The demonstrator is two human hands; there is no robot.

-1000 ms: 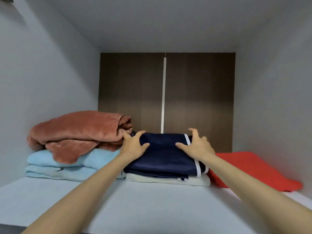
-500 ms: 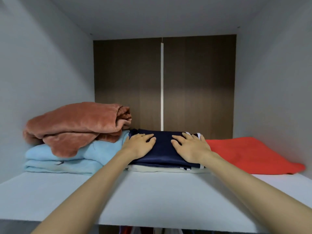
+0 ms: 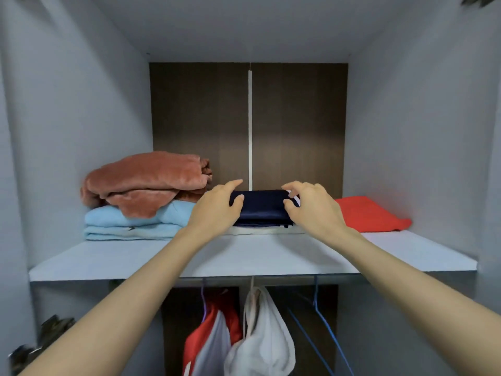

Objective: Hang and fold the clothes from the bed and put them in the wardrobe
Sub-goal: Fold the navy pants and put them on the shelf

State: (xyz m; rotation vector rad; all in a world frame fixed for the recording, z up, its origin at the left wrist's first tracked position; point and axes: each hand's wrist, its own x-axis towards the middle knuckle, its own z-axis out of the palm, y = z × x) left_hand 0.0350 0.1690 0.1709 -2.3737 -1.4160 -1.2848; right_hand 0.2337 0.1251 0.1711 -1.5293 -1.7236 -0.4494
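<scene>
Half a second ago both palms were pressing flat on the navy fold (image 3: 261,207); now the left hand (image 3: 217,210) and right hand (image 3: 311,210) are arching up off it, fingers curving, thumbs still touching its front corners. Whether the fingers are pinching its ends or letting go, I cannot tell. The view is also taking in more than before, with the hanging clothes (image 3: 260,335) showing below the shelf (image 3: 244,256). By my reading, the fold is already placed and the hands are either squaring it or leaving it, so this garment is nearly done. It is lying mid-shelf on top of a white fold (image 3: 260,230), between the blue stack (image 3: 130,221) with the rust blanket (image 3: 146,183) and the red cloth (image 3: 368,213). Its long axis is running left to right along the shelf front, its white-striped end pointing toward the red cloth.
</scene>
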